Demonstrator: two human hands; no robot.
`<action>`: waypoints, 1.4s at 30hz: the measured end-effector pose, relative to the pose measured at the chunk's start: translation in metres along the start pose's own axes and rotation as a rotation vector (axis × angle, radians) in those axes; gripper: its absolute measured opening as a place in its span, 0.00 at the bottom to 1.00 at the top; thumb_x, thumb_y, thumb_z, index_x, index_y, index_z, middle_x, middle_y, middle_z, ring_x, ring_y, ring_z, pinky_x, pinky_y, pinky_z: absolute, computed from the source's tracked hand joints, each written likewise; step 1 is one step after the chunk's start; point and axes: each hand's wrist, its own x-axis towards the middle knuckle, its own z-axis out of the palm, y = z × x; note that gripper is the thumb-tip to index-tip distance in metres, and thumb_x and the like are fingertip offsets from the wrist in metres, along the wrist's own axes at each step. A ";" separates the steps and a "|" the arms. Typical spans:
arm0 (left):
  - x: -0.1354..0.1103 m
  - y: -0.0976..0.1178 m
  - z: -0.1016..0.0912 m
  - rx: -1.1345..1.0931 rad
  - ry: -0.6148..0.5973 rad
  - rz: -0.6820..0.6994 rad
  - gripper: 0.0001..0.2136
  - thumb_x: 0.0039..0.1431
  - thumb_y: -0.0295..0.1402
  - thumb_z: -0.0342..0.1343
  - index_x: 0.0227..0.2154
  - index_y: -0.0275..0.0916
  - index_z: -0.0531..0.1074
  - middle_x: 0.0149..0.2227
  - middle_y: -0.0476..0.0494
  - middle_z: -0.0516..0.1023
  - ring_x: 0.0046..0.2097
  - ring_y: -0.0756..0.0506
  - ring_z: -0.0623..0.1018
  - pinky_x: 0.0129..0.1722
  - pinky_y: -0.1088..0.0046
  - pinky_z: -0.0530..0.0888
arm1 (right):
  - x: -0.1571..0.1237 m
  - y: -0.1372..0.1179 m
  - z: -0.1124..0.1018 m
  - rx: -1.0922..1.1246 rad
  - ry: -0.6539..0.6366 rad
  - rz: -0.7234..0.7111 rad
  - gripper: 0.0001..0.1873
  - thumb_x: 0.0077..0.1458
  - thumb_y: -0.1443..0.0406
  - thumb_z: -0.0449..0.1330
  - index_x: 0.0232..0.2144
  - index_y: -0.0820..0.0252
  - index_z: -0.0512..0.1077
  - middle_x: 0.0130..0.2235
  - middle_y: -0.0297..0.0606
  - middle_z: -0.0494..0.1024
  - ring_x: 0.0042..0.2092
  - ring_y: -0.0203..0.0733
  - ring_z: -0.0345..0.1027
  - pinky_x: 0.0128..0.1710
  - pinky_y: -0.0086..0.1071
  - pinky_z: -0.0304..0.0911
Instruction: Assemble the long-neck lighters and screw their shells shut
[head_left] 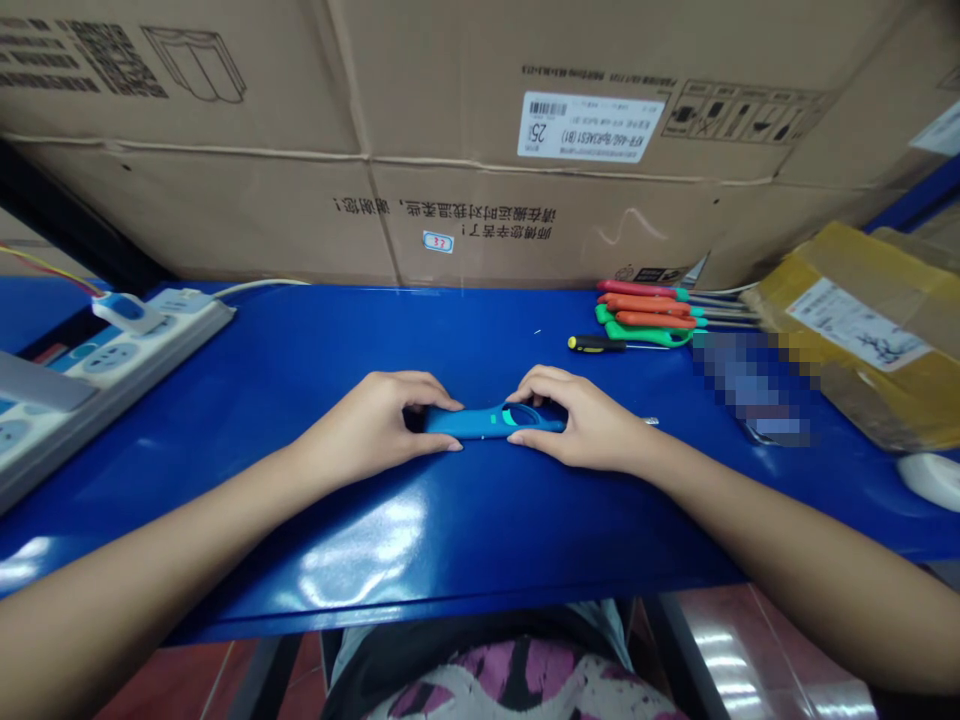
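A blue handle of a long-necked utility lighter (466,424) lies flat on the blue table, with an oval trigger opening and a bright teal part toward its right end. My left hand (379,420) pinches its left end between thumb and fingers. At the trigger end, my right hand (581,418) holds it the same way, thumb on the near side and fingers on the far side. My palms hide both ends of the handle, so I cannot tell whether a metal neck is attached.
Several red, orange and green lighters (652,310) with metal necks lie at the back right, behind a yellow-and-black screwdriver (598,344). A white power strip (112,365) runs along the left. At right are a taped box (862,340) and a blurred-out object (757,390). A large carton (450,130) blocks the back.
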 end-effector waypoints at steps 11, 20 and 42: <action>-0.019 0.026 0.029 0.836 0.060 0.304 0.17 0.71 0.31 0.47 0.52 0.23 0.74 0.42 0.28 0.79 0.41 0.36 0.79 0.36 0.59 0.80 | -0.005 -0.004 0.006 -0.200 0.040 -0.051 0.14 0.58 0.62 0.65 0.46 0.61 0.73 0.46 0.45 0.75 0.46 0.48 0.71 0.48 0.42 0.69; -0.011 0.013 0.013 0.498 0.090 0.347 0.15 0.71 0.34 0.49 0.54 0.33 0.73 0.45 0.36 0.80 0.44 0.40 0.80 0.44 0.62 0.79 | -0.002 0.000 -0.005 -0.463 0.034 -0.396 0.14 0.67 0.60 0.54 0.47 0.62 0.76 0.44 0.45 0.79 0.45 0.47 0.73 0.46 0.41 0.71; -0.010 0.011 0.006 0.155 0.184 0.350 0.13 0.68 0.31 0.54 0.52 0.35 0.75 0.40 0.38 0.81 0.39 0.45 0.79 0.40 0.67 0.77 | -0.009 0.002 -0.018 -0.239 0.117 -0.309 0.09 0.66 0.63 0.57 0.46 0.59 0.74 0.39 0.42 0.74 0.38 0.41 0.70 0.38 0.35 0.68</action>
